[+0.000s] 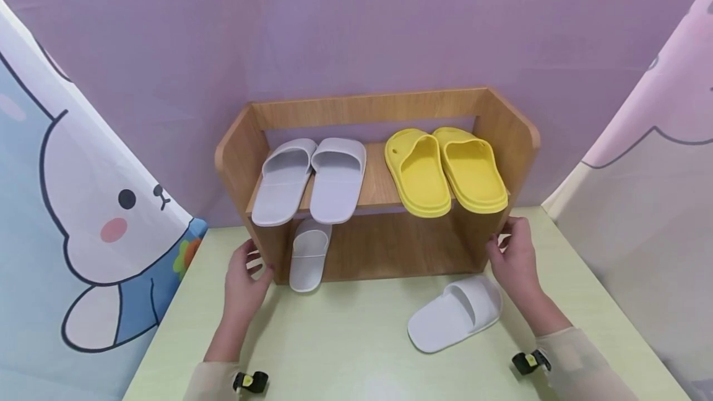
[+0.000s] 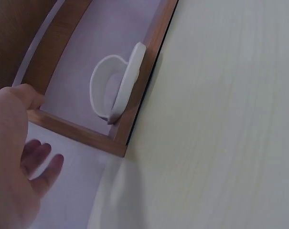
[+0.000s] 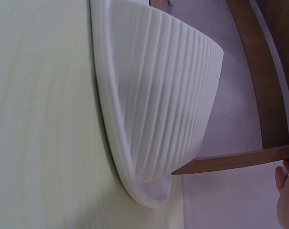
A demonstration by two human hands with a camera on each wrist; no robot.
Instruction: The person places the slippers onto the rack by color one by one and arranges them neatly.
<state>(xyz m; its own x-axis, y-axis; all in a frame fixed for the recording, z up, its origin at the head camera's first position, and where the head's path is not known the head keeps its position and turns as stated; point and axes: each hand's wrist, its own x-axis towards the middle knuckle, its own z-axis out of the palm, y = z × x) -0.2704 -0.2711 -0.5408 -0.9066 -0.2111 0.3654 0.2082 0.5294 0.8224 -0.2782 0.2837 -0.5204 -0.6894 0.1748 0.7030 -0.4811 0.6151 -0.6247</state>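
Observation:
A wooden two-tier shoe rack [image 1: 367, 110] stands on the table between both hands. My left hand [image 1: 245, 280] grips the front edge of its left side panel; in the left wrist view the thumb [image 2: 32, 97] lies over that edge and the other fingers curl outside. On the opposite panel, my right hand [image 1: 515, 258] holds the front edge, only partly seen in the right wrist view. A single white slipper [image 1: 457, 314] lies askew on the table near the right hand. Another white slipper [image 1: 310, 255] sits on the lower shelf at the left.
On the upper shelf, a pale grey pair of slippers [image 1: 338, 181] is at the left and a yellow pair [image 1: 420, 175] at the right. Behind the rack hangs a purple cloth [image 1: 362, 30]. Printed cloths flank the pale table [image 1: 345, 351].

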